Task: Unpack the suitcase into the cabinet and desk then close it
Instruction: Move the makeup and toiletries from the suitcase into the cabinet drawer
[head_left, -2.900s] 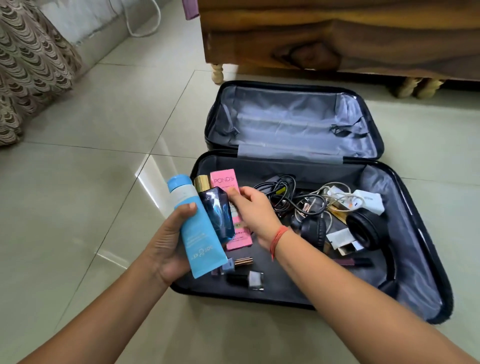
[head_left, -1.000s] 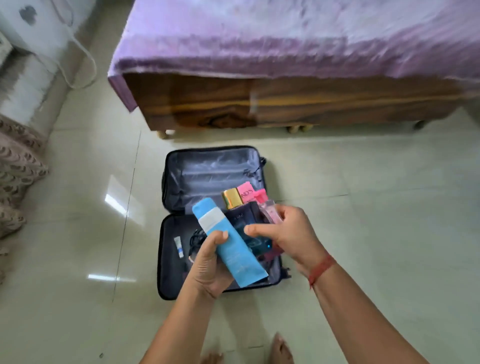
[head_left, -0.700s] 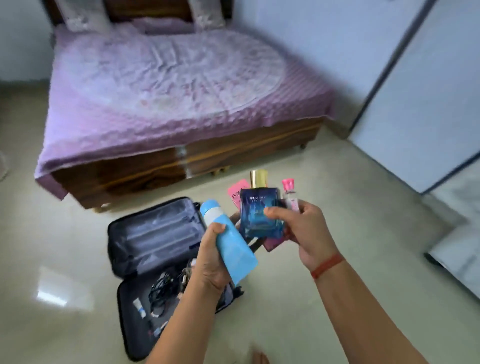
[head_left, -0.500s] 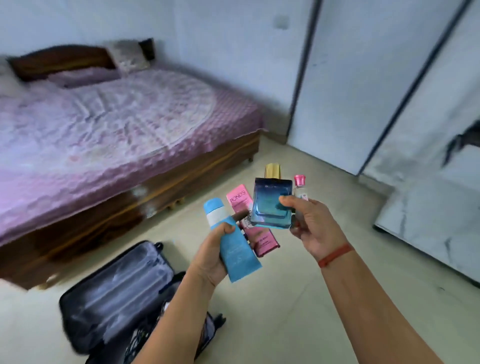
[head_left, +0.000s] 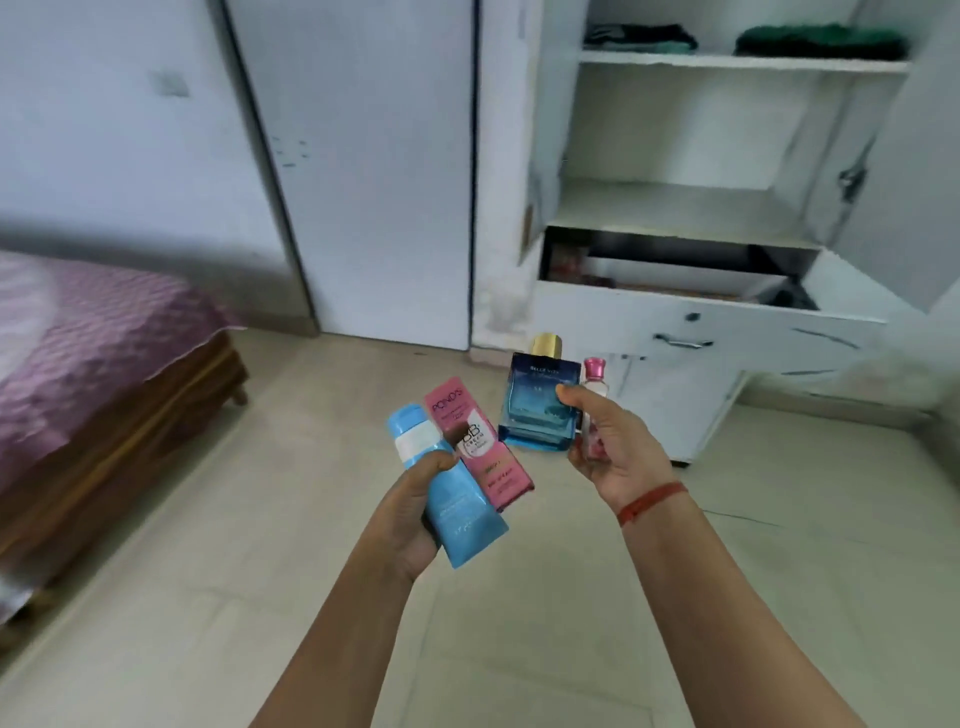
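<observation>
My left hand (head_left: 415, 514) grips a light blue tube (head_left: 447, 493) together with a pink Pond's box (head_left: 475, 441), both held upright in front of me. In my right hand (head_left: 610, 447) are a square blue perfume bottle (head_left: 537, 410) with a gold cap and a small clear bottle with a pink cap (head_left: 594, 379). The white cabinet (head_left: 691, 208) stands ahead on the right with its doors open and a drawer (head_left: 675, 322) pulled out. The suitcase is out of view.
Folded dark and green clothes (head_left: 815, 39) lie on the cabinet's top shelf. A bed with a purple cover (head_left: 88, 332) on a wooden frame stands at the left. A closed white door (head_left: 363, 166) is ahead. Pale tiled floor (head_left: 519, 597) lies between me and the cabinet.
I have stood up and turned right from the suitcase and bed toward the open cabinet. Both hands keep their toiletries; the suitcase has left the view.
</observation>
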